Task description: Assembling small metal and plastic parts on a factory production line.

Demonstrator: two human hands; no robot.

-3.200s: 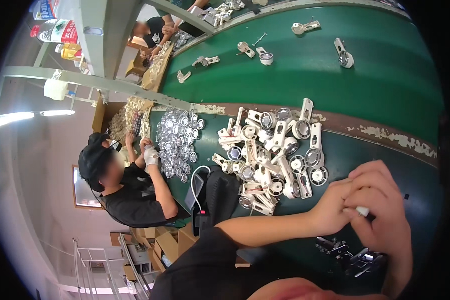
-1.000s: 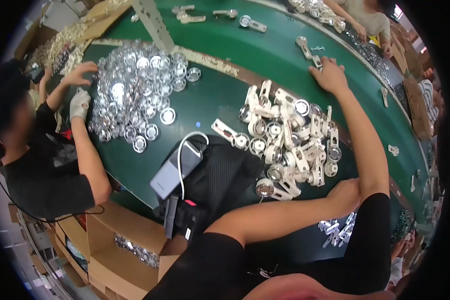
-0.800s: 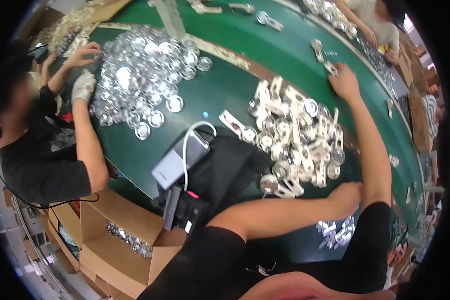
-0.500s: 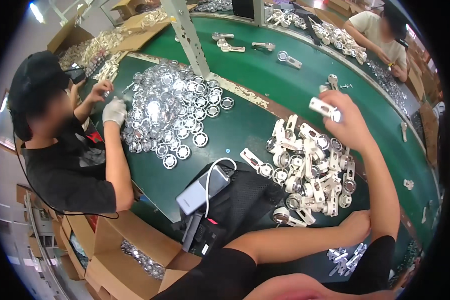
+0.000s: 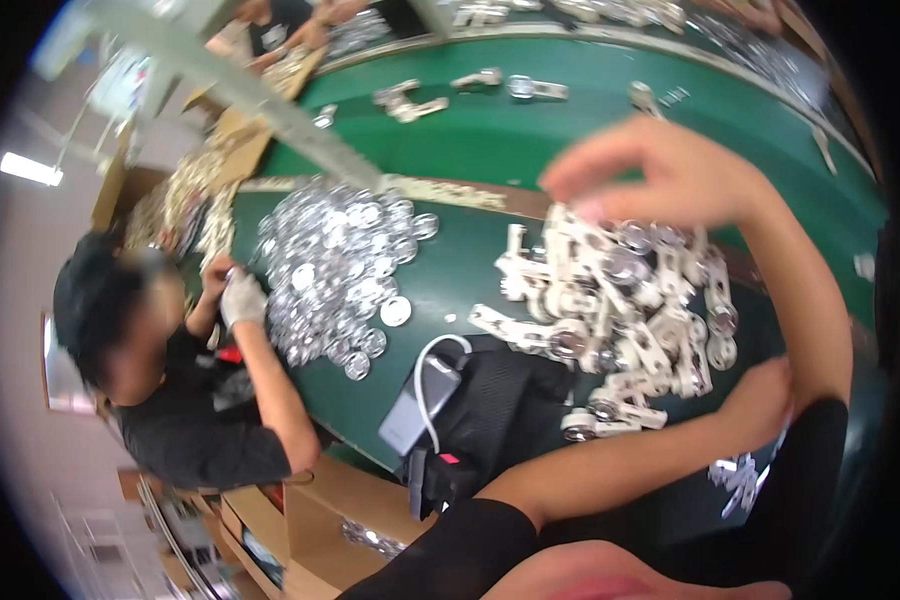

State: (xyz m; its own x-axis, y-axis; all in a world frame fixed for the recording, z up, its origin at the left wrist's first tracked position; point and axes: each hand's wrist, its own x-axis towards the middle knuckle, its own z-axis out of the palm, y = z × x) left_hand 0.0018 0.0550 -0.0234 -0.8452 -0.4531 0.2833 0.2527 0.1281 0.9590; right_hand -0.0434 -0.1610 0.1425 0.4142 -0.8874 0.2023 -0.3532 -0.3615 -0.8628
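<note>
My right hand (image 5: 670, 180) hangs over the far edge of a pile of cream-white handle pieces with round clear-and-silver ends (image 5: 635, 300). Its thumb and fingers are apart, somewhat blurred, and nothing shows between them. Low on the right, my left hand (image 5: 762, 398) rests beside the pile's near right side. My right forearm crosses in front of it, so its fingers are hidden. Close by that hand lie small silvery-white parts (image 5: 735, 480), partly covered by my arms.
Left of the pile are a black mesh bag (image 5: 510, 395) and a grey power bank (image 5: 420, 405) with a white cable. A heap of clear round discs (image 5: 340, 270) lies before a co-worker (image 5: 190, 390) at left. Beyond runs a green conveyor belt (image 5: 470, 130) carrying several handle pieces.
My right hand has let go of the cream-white handle piece and opened; where that piece lies now I cannot make out. The whole view has tilted. My left hand stays behind the right forearm.
</note>
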